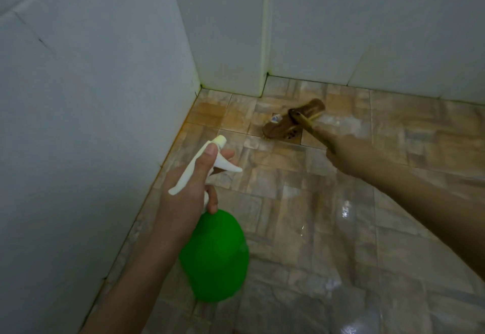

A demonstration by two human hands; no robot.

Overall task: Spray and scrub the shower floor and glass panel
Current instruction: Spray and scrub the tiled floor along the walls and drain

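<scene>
Left hand (183, 184) holds green spray bottle (215, 255) by neck, fingers (212, 201) curled round it, one finger on white trigger (228, 167). Nozzle points toward corner. Bottle held above floor, near left wall (91, 97). Right hand (343, 150) stretched forward, blurred, appears closed round yellowish handle of scrub brush (294, 121). Brown brush head sits on wet tiled shower floor (315, 228), over square drain (292, 136), near corner of white walls.

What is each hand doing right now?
Left hand: grips the green plastic spray bottle by its white trigger head.
Right hand: grips the handle of the brown scrub brush.
</scene>
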